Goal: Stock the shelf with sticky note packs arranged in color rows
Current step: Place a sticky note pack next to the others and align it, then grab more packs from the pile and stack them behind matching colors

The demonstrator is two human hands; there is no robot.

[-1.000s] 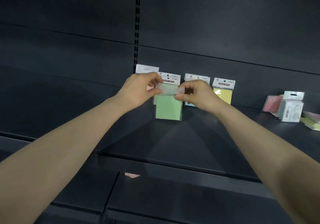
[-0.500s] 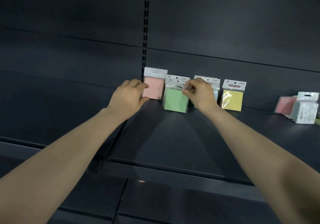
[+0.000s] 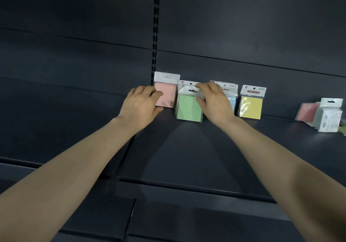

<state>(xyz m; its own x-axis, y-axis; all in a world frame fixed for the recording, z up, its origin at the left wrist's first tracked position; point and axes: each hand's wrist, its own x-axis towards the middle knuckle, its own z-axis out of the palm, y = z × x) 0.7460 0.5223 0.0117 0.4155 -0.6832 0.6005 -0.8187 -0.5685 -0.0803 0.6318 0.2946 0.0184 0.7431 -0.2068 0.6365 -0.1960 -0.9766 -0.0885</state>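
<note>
**Operator A:** Head view, shelf status. Report the position of the packs.

**Operator B:** Four sticky note packs stand upright in a row at the back of the dark shelf (image 3: 187, 153), against the rear panel. From left to right: pink pack (image 3: 166, 91), green pack (image 3: 189, 106), blue pack (image 3: 231, 99), yellow pack (image 3: 251, 105). The green pack stands slightly forward of the others. A second white header card shows directly behind it.

**Operator A:** State of the right hand?

**Operator B:** The right hand (image 3: 213, 103) pinches the green pack at its right upper corner, on the clear hanger flap. The thumb presses the front face; the fingers curl over the top edge. The hand covers the left part of the blue pack.

**Operator A:** State of the left hand?

**Operator B:** The left hand (image 3: 142, 105) is loose and grasps nothing. Its fingers are curled, and the fingertips lie against the left edge of the pink pack. Whether they press on it cannot be told.

**Operator A:** Other items?

**Operator B:** A loose pile of packs (image 3: 324, 116) lies at the far right of the same shelf, well apart from the row. One white-backed pack stands at its front; a pink pack leans behind it. A slotted upright (image 3: 155, 35) runs vertically above the pink pack.
</note>
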